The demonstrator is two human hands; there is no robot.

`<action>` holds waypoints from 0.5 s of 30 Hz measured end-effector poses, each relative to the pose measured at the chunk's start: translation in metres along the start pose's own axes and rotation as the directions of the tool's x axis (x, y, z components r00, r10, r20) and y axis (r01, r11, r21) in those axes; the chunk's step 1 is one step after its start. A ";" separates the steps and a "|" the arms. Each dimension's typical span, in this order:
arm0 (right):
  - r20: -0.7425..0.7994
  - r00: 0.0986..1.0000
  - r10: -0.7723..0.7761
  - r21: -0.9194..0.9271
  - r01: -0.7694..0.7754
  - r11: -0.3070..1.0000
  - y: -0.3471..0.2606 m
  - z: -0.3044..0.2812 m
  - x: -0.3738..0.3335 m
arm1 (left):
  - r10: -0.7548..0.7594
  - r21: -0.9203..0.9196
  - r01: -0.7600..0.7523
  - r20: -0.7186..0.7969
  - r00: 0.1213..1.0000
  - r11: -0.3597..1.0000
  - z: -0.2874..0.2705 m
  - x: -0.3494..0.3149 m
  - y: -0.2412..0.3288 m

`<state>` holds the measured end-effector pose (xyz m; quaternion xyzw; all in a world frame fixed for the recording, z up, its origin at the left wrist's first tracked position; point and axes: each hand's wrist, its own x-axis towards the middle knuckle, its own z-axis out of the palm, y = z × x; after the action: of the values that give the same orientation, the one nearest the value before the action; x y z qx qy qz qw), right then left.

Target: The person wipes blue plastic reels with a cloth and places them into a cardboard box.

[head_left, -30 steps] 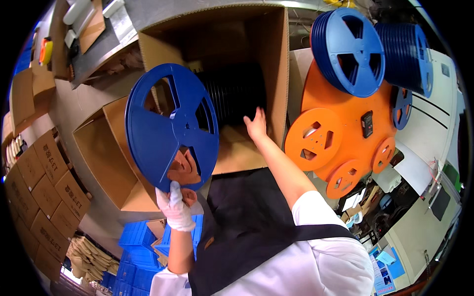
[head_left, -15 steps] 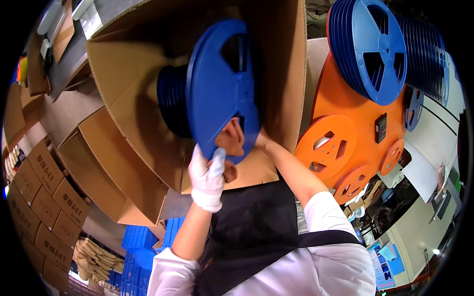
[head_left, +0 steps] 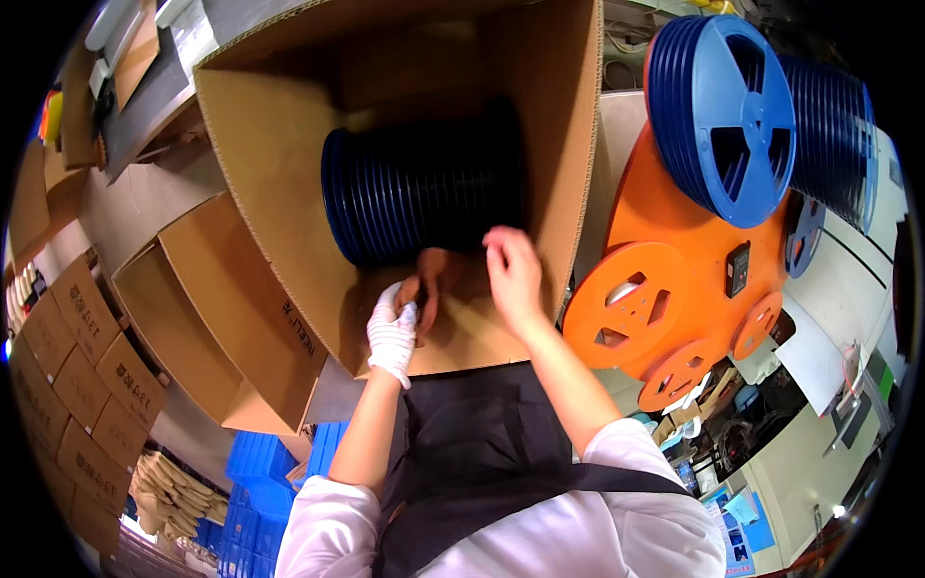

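Note:
In the head view, a row of dark blue reels [head_left: 424, 193] lies stacked on its side in an open cardboard box [head_left: 241, 154] in front of me. My left hand [head_left: 395, 328], in a white glove, is inside the box's near side, below the reels. Its fingers look brown in the shade and stand apart from the thumb, with nothing visible between them. My bare right hand [head_left: 514, 275] hovers just below the right end of the reels, fingers loosely bent and apart, holding nothing I can see. The right end of the row is deep in shadow.
On the right stands an orange disc rack [head_left: 655, 212] carrying blue reels [head_left: 742, 125] and smaller orange discs [head_left: 621, 303]. Another open carton [head_left: 241, 299] is at the left, beyond it stacked cartons [head_left: 87, 385]. Blue bins [head_left: 260, 472] stand at lower left.
The blue reel that both hands held upright is now down among the row in the box. Both hands have come off it, the right one now plainly in view.

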<state>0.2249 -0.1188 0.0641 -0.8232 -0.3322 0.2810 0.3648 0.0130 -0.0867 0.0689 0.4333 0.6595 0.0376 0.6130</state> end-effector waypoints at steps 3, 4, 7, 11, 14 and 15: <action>-0.084 0.965 -0.249 -0.294 0.215 0.931 -0.007 0.014 0.083 | 0.147 0.178 -0.113 -0.192 0.970 0.978 -0.020 0.003 -0.014; -0.061 0.955 -0.291 -0.405 0.243 0.881 -0.004 0.024 0.103 | 0.141 0.140 -0.115 -0.195 0.971 0.983 -0.024 0.006 -0.015; 0.120 0.991 -0.057 -0.619 0.119 0.776 0.086 0.044 0.081 | -0.085 0.043 0.093 -0.166 0.982 0.995 -0.018 0.006 0.028; 0.224 0.972 0.074 -0.653 0.093 0.751 0.101 0.048 0.003 | -0.102 -0.065 0.094 -0.135 0.986 0.994 -0.017 -0.008 0.008; 0.165 0.983 0.085 -0.563 0.023 0.826 0.067 0.052 -0.001 | -0.024 0.083 0.037 -0.150 0.988 0.996 -0.017 -0.015 -0.020; 0.135 0.991 0.019 -0.555 0.059 0.830 0.057 0.063 0.008 | 0.001 0.128 0.021 -0.167 0.986 0.992 -0.017 -0.015 -0.027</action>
<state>0.2047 -0.1160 -0.0192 -0.8694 -0.4320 0.2230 0.0886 -0.0176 -0.1043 0.0688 0.4640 0.7117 0.0280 0.5267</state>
